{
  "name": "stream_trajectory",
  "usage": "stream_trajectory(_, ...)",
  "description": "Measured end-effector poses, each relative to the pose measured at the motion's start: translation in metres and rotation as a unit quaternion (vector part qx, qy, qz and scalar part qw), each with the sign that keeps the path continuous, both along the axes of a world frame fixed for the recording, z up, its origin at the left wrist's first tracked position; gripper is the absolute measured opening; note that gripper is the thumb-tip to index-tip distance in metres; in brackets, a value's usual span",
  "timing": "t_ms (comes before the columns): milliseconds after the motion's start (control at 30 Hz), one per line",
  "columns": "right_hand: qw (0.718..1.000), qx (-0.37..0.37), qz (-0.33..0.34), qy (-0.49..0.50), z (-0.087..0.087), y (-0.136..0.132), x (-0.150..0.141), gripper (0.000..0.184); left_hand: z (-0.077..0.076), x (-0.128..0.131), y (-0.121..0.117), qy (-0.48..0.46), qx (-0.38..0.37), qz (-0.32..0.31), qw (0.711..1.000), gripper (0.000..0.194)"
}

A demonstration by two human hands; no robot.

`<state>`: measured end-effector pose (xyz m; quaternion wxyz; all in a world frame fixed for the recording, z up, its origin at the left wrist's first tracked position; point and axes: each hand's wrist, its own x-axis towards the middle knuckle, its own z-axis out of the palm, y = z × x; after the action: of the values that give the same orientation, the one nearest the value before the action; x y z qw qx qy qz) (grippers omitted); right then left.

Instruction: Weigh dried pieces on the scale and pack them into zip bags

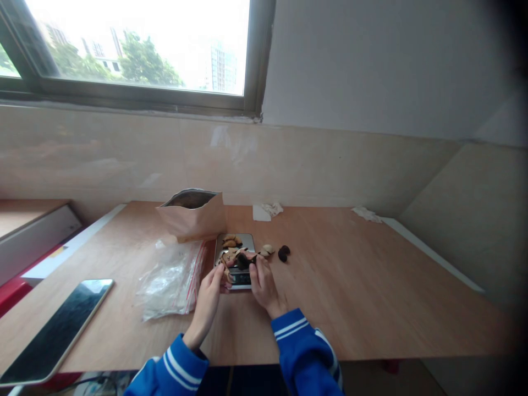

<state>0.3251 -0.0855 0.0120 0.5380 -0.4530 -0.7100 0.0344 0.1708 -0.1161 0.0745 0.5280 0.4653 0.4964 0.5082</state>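
My left hand (pixel 212 286) pinches a piece of tan papery husk (pixel 226 272), just in front of a small digital scale (pixel 246 239). Between the fingertips of both hands sits a dark, nearly black clove-like piece (pixel 243 260), which my right hand (pixel 264 283) grips from its right side. Several tan unpeeled pieces, looking like garlic cloves (pixel 231 240), lie on the back of the scale's plate. More husk covers the plate's middle. The scale's display (pixel 240 279) is partly hidden by my fingers. To the right, on the table, are a pale husk (pixel 267 250) and dark pieces (pixel 284 253).
Behind the scale at left stands an open brown paper pouch (pixel 193 220). Clear zip bags (pixel 173 280) lie left of my hands. A tablet (pixel 58 330) rests at the table's left front. Crumpled tissue (pixel 272 209) and a white card (pixel 261 213) sit by the wall.
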Motion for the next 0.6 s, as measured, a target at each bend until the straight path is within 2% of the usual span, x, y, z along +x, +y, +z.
stream_trajectory(200, 0.999, -0.016, 0.031, -0.031, 0.014, -0.006, 0.000, 0.040, -0.001, -0.009, 0.006, 0.065, 0.044, 0.077, 0.994, 0.043)
stream_trajectory(367, 0.995, -0.007, 0.047, -0.084, 0.014, -0.006, -0.002, 0.041, 0.001, -0.013, 0.011, 0.085, 0.050, 0.073, 0.992, 0.044)
stream_trajectory(433, 0.997, -0.007, 0.011, -0.080, 0.010, -0.002, -0.001, 0.040, 0.001, -0.014, 0.012, 0.086, 0.048, 0.069, 0.993, 0.043)
stream_trajectory(600, 0.984, -0.013, -0.179, -0.002, -0.006, 0.009, 0.008, 0.034, -0.003, -0.016, 0.011, 0.072, 0.054, 0.052, 0.995, 0.041)
